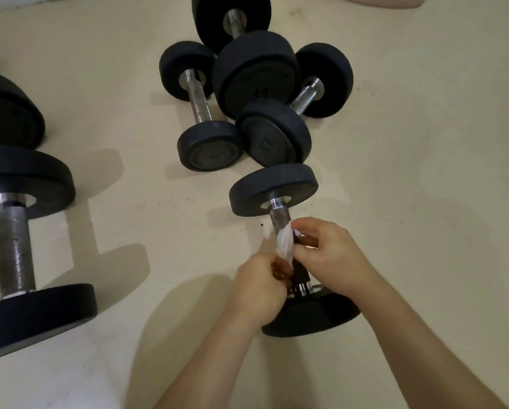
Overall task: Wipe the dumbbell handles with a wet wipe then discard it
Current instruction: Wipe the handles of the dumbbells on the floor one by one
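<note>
A black dumbbell lies on the pale floor in front of me, its knurled metal handle running toward me. A white wet wipe is wrapped around the middle of that handle. My right hand curls round the handle from the right and pinches the wipe. From the left, my left hand grips the wipe's lower end against the handle. The near weight plate shows under both wrists.
Three more dumbbells lie clustered just beyond, the nearest plate almost touching the one I hold. A large dumbbell lies at the left, with another plate behind it. Bare floor stretches to the right.
</note>
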A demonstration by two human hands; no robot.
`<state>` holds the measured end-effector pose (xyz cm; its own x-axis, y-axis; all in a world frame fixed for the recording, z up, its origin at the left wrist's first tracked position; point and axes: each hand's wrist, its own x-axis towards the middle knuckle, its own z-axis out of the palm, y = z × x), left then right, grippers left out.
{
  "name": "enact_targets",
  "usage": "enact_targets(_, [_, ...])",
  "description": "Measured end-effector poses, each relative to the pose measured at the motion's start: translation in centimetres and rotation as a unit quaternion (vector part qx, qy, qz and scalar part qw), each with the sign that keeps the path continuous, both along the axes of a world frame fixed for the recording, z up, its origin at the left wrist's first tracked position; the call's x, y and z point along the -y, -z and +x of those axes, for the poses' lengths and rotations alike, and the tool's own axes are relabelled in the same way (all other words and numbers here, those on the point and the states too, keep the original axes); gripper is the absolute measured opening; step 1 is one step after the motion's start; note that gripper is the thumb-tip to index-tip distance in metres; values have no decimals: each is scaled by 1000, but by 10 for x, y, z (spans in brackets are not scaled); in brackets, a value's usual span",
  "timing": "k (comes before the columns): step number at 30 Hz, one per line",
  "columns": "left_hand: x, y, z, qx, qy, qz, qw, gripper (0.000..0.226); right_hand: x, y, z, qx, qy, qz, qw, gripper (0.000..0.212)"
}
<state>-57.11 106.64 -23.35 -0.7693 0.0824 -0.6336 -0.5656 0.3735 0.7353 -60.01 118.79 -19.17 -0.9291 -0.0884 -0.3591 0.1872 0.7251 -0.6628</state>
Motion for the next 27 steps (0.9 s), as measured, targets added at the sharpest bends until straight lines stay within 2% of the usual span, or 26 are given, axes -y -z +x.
enact_targets(3, [1,-17,2,-6,135,74,988,41,-8,2,-5,-15,23,87,996,29])
enact_targets(4, [4,-23,-4,-35,160,61,985,42,-10,3,-9,-14,25,117,993,33])
enact_targets(5, [8,-31,-15,-96,149,-4,984,40,-11,4,-13,-12,26,140,990,32])
enact_targets(6, [15,-37,-30,-188,96,-98,973,35,-12,4,-18,-11,28,157,987,27])
enact_targets(7, [20,-44,-48,-289,39,-174,941,36,-15,5,-23,-11,30,174,984,21])
enact_targets(8, [20,-50,-64,-359,26,-209,909,48,-17,5,-27,-16,30,189,981,18])
enact_targets(9, [18,-52,-79,-381,63,-219,896,63,-18,5,-31,-24,29,195,980,18])
enact_targets(10, [13,-54,-92,-374,126,-231,889,70,-19,6,-35,-35,31,191,980,19])
enact_targets(12, [2,-47,-104,-355,201,-261,875,61,-22,9,-43,-42,69,141,987,19])
enact_targets(15, [10,-35,-101,-370,166,-244,881,50,-30,12,-39,-5,106,35,994,17])
enact_targets(18, [38,-31,-86,-340,122,-262,895,48,-30,11,-9,52,-5,82,995,15])
enact_targets(19, [49,-28,-81,-321,124,-294,892,45,-24,12,-4,50,-19,78,995,14])
enact_targets(21, [72,-23,-71,-288,143,-346,881,39,2,19,-12,-14,-2,54,998,14])
enact_targets(22, [83,-23,-66,-285,141,-340,885,42,18,22,-20,-50,16,42,998,13])
enact_targets(24, [99,-25,-50,-284,118,-269,913,60,47,29,-28,-93,28,18,995,12])
enact_targets(27, [117,-29,-29,-252,48,-221,941,75,58,33,-1,-22,-43,-2,999,12])
